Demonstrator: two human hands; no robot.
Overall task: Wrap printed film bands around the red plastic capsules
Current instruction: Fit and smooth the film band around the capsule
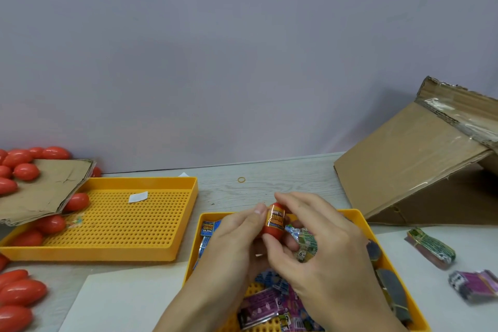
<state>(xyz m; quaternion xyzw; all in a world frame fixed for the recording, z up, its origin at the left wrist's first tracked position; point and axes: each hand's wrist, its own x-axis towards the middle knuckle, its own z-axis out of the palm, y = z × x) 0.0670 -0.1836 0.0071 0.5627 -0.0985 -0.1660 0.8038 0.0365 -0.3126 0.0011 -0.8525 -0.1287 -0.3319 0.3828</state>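
A red capsule (273, 226) stands nearly upright between my two hands, above the near yellow tray (361, 217). An orange printed film band (275, 216) sits around its upper half. My left hand (231, 245) grips the capsule from the left, thumb up beside the band. My right hand (320, 248) pinches the capsule and band from the right, fingers curled over its top and lower end. Loose printed bands (265, 302) in blue and purple fill the tray under my hands. More red capsules (23, 292) lie at the left.
A second yellow perforated tray (129, 219) at the left holds a few capsules and a white slip. Cardboard (45, 188) with capsules overhangs it. A tilted cardboard box (415, 167) stands at the right. Band bundles (431, 246) lie right of the tray. A rubber band (241, 180) lies behind.
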